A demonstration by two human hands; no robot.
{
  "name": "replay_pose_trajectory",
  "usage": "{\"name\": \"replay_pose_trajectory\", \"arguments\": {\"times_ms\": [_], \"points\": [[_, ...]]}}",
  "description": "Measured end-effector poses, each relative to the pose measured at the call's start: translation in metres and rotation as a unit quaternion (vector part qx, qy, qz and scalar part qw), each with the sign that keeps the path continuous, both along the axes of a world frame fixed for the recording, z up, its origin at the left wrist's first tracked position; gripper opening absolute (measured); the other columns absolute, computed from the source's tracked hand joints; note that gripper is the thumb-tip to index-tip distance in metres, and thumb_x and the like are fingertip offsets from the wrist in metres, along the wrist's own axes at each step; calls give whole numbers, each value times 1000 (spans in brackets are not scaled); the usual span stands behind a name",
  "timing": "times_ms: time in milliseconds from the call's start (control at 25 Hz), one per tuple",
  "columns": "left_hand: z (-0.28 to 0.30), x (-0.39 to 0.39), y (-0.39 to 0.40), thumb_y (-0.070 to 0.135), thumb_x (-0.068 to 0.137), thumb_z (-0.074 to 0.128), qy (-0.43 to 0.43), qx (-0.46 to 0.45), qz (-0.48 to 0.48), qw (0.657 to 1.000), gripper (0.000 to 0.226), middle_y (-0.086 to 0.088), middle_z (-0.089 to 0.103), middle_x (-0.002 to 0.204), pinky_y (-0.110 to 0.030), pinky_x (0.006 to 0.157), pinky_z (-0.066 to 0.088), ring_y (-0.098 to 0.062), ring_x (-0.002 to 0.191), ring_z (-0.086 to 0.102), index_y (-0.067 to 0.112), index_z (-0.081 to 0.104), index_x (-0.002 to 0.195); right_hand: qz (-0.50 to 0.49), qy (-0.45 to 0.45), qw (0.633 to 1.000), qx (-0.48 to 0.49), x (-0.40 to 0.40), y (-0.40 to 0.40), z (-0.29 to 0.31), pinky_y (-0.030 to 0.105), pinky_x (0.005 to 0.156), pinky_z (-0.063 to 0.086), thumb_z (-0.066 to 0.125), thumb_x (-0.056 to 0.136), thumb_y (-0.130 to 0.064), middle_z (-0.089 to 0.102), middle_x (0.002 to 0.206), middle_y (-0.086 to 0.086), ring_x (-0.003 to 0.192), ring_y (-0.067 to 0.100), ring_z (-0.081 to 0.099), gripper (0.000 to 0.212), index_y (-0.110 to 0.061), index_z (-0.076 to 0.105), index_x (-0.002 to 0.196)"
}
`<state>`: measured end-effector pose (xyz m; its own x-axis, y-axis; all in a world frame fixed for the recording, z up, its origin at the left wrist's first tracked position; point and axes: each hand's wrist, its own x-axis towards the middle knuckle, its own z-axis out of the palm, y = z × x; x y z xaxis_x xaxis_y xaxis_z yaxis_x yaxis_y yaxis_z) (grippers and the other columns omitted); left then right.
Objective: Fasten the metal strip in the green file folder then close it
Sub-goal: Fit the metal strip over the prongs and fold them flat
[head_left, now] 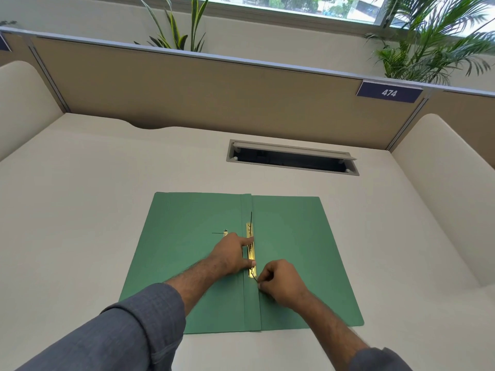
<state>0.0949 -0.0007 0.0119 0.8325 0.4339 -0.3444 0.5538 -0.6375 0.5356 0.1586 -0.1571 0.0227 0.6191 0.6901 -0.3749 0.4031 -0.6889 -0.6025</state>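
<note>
The green file folder [292, 236] lies open and flat on the desk. A gold metal strip [251, 251] runs along its centre fold, with a thin prong standing up at its far end. My left hand [232, 254] presses on the strip from the left with forefinger and thumb spread along it. My right hand [281, 283] is at the strip's near end, fingertips pinched on the thin near prong [255, 278]. A small gold piece [225, 232] with a thin prong lies on the left leaf, just beyond my left hand.
A rectangular cable hatch [292, 158] with its lid open sits in the white desk [93, 210] behind the folder. Beige partition panels enclose the desk at the back and sides, one bearing a "474" label [389, 92]. Plants stand behind the partition.
</note>
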Motion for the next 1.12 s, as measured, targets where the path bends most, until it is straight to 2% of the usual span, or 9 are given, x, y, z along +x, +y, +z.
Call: {"name": "replay_pose_trajectory", "arguments": {"times_ms": [80, 160, 240, 440, 560, 640, 720, 880, 1120], "points": [[0, -1, 0, 41, 79, 76, 2, 2, -3, 1000, 75, -9, 52, 125, -36, 99, 48, -26, 115, 55, 29, 43, 145, 28, -5, 999, -17, 2, 2, 1, 25, 62, 52, 69, 77, -6, 66, 69, -6, 59, 6, 57, 18, -21, 66, 68], [0, -1, -1, 40, 80, 76, 4, 6, -8, 1000, 75, -9, 52, 124, -36, 99, 48, -25, 114, 55, 28, 42, 146, 58, -6, 998, -26, 5, 5, 1, 31, 65, 55, 70, 77, -8, 69, 75, -1, 63, 9, 59, 9, -16, 68, 74], [0, 0, -2, 40, 80, 75, 7, 9, -11, 1000, 76, -8, 51, 126, -36, 100, 48, -25, 116, 55, 29, 41, 147, 72, 13, 997, -20, 12, 9, 4, 30, 61, 55, 77, 75, -14, 69, 74, 0, 61, 9, 60, 8, -13, 69, 76], [1, 4, -3, 44, 79, 76, 27, 44, -18, 999, 73, -5, 50, 123, -36, 93, 49, -24, 112, 56, 31, 44, 144, -1, -25, 998, 63, 38, 34, 17, 30, 58, 51, 75, 78, -13, 60, 62, -6, 54, 8, 54, 22, -20, 59, 66], [4, 7, -3, 46, 76, 77, 32, 132, -58, 989, 64, -4, 48, 120, -38, 87, 51, -24, 108, 53, 28, 55, 134, -48, -45, 992, 109, 49, 51, 19, 29, 58, 47, 77, 78, -14, 60, 64, 0, 58, 16, 56, 19, -18, 61, 86], [3, 8, -2, 47, 75, 76, 24, 168, -85, 982, 59, -5, 47, 128, -41, 90, 51, -25, 113, 48, 23, 60, 127, -60, -46, 989, 128, 55, 61, 20, 30, 61, 49, 76, 80, -14, 67, 70, 7, 64, 22, 63, 29, -20, 62, 104], [1, 9, -2, 47, 76, 75, 20, 182, -101, 978, 57, -3, 45, 138, -43, 92, 50, -26, 117, 46, 21, 62, 123, -47, -48, 988, 141, 61, 70, 18, 24, 58, 48, 75, 81, -13, 66, 67, 4, 60, 16, 61, 32, -24, 65, 109], [-4, 7, -3, 47, 77, 74, 15, 201, -107, 974, 53, -1, 44, 142, -42, 87, 50, -25, 115, 47, 19, 64, 121, 6, -74, 990, 119, 70, 81, 11, 16, 56, 40, 73, 81, -12, 62, 64, -11, 57, 0, 54, 7, -18, 75, 83], [-5, 5, -4, 45, 81, 70, 13, 211, -120, 970, 64, -1, 37, 151, -43, 87, 50, -26, 121, 45, 17, 52, 136, -29, -99, 991, 84, 86, 87, 2, 26, 67, 52, 72, 83, -12, 72, 77, 1, 69, 12, 63, 3, -11, 75, 82]]}}
